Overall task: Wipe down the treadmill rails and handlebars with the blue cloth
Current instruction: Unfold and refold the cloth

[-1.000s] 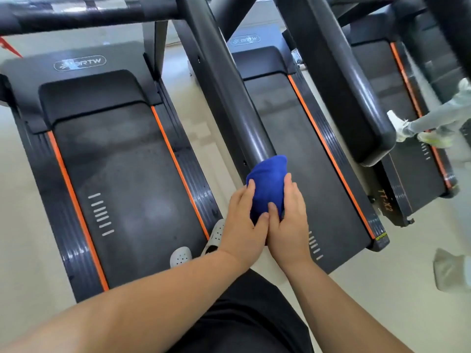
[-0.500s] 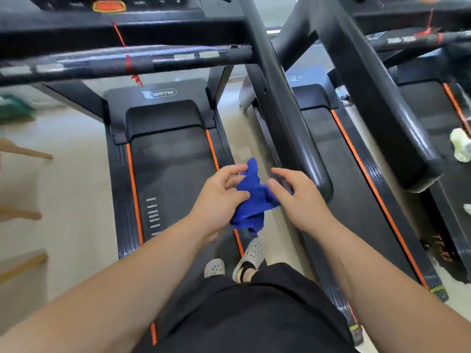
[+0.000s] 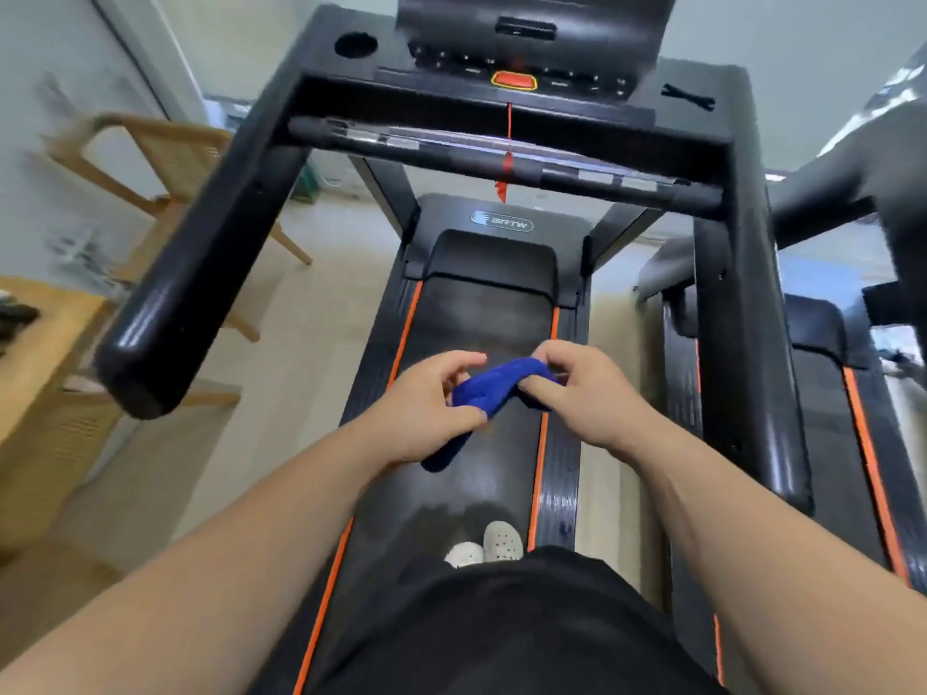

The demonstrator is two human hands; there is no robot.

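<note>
A: Start big. Where does the person stand?

B: On the treadmill (image 3: 496, 273), feet on its belt (image 3: 476, 494), facing the console. The left handlebar (image 3: 200, 273) runs down one side and the right handlebar (image 3: 747, 353) down the other. A crossbar (image 3: 501, 158) spans between them below the console.

A: Is anything being wiped?

B: No. The blue cloth (image 3: 494, 388) touches no bar. It is held in the air over the belt, between the two side bars and well short of the crossbar.

A: And the hands?

B: Both are grasping it. The left hand (image 3: 426, 413) has its fingers curled round one end, with a tail of cloth drooping below the palm. The right hand (image 3: 592, 398) pinches the other end between thumb and fingertips.

A: So how far along?

B: I'd judge it a pause to refold or bunch the cloth. No bar shows a wet streak or any mark I can read, so I cannot tell what is already done. Every rail in sight has no cloth on it right now.
</note>
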